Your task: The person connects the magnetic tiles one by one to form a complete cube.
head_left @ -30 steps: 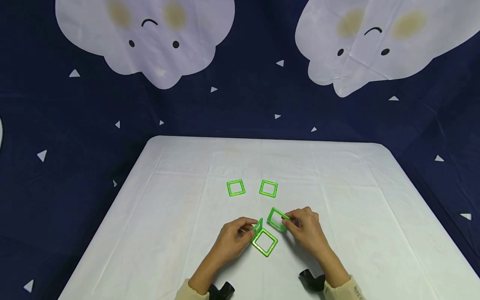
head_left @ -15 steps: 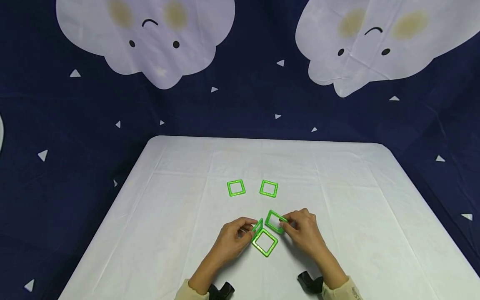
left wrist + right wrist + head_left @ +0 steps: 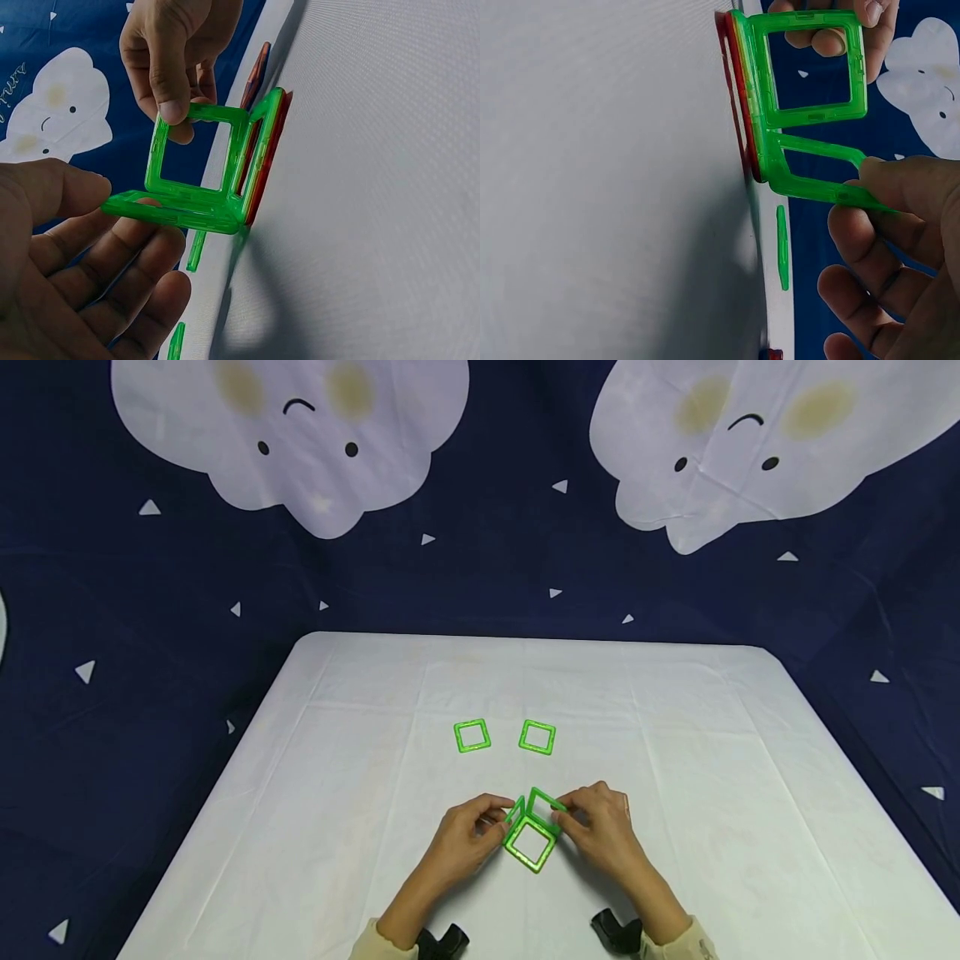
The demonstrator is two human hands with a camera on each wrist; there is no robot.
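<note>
A green open-square magnetic tile lies flat on the table, with a red layer showing beneath it in the wrist views. My left hand pinches a second green tile, which stands upright along the flat tile's left edge. On the right, my right hand grips a third green tile between thumb and fingers. That tile stands against the flat tile's far right edge, its near corner meeting the left upright tile. My fingers cover the outer edges of both upright tiles.
Two more green square tiles, a left one and a right one, lie flat farther back on the white table. Black devices sit at both wrists. A dark blue cloud-patterned cloth hangs behind.
My right hand has moved left and slightly nearer, bringing its tile from apart to against the flat tile. My left hand and its tile have stayed put.
</note>
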